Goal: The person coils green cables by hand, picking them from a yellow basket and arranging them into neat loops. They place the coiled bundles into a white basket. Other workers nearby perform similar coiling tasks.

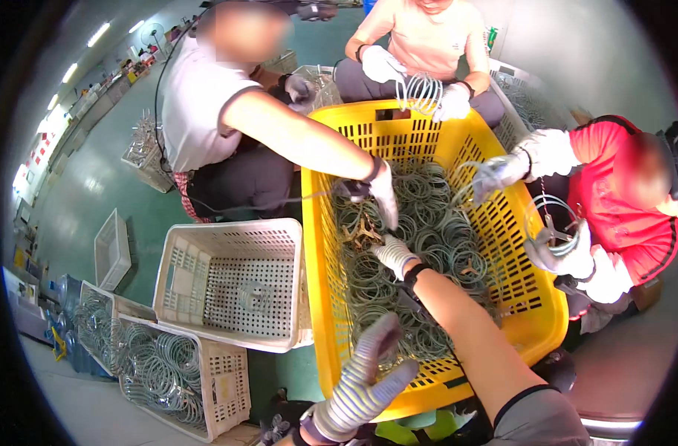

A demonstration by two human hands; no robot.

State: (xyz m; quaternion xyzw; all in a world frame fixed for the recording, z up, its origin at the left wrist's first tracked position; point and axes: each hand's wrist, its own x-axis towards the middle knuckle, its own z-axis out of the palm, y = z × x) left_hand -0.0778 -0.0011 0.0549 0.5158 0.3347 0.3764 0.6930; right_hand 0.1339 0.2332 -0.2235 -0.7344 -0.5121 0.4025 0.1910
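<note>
My left hand point(365, 383), in a striped glove, is held over the near edge of the yellow basket point(320, 297). Its thumb and fingers are spread, with nothing in them. My right hand point(395, 256), also gloved, reaches down to the metal wire rings point(428, 230) heaped in the basket. Its fingers are bent in close by a tan, branched piece point(365, 233); whether they grip that or a ring is hidden. Just beyond it, a co-worker's gloved hand point(384, 195) dips into the same heap. Another small tan piece point(469, 269) lies among the rings to the right.
Left of the basket stands a white crate point(231, 229) with a few rings inside. Nearer, another white crate point(227, 386) is filled with rings. A person across the basket holds a bundle of rings point(420, 93); one in red at the right holds larger rings point(553, 215).
</note>
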